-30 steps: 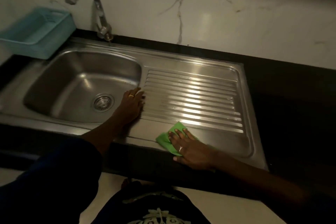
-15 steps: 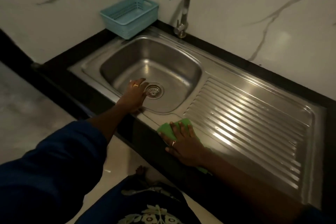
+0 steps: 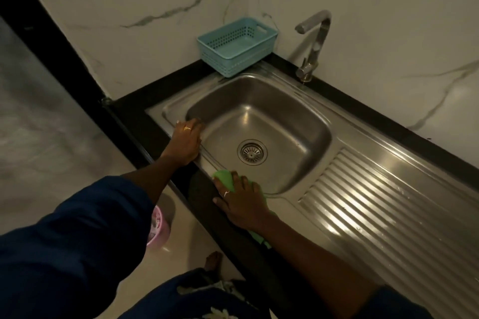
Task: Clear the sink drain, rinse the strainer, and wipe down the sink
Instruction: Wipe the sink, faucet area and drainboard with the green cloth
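On the near rim of the sink (image 3: 298, 116), the right hand (image 3: 241, 198) lies flat with fingers spread, pressing a green cloth (image 3: 225, 179) onto the steel. The left hand (image 3: 187, 141) rests palm down on the left rim, its fingers straight and holding nothing. Beyond them the strainer (image 3: 252, 152) sits in the drain at the basin's bottom, the ribbed draining board (image 3: 388, 215) runs off to the right, and a tap (image 3: 312, 44) and a blue basket (image 3: 237, 45) stand at the back of the black bench (image 3: 129, 109).

One steel sink (image 3: 298, 122), with one strainer (image 3: 252, 152) in its drain and one tap (image 3: 315, 44). One blue basket (image 3: 237, 46). One green cloth (image 3: 225, 179). Two hands, the left hand (image 3: 185, 144) and the right hand (image 3: 241, 202), each with one ring (image 3: 187, 128). On the floor, one pink tub (image 3: 155, 228) and one bare foot (image 3: 213, 261).
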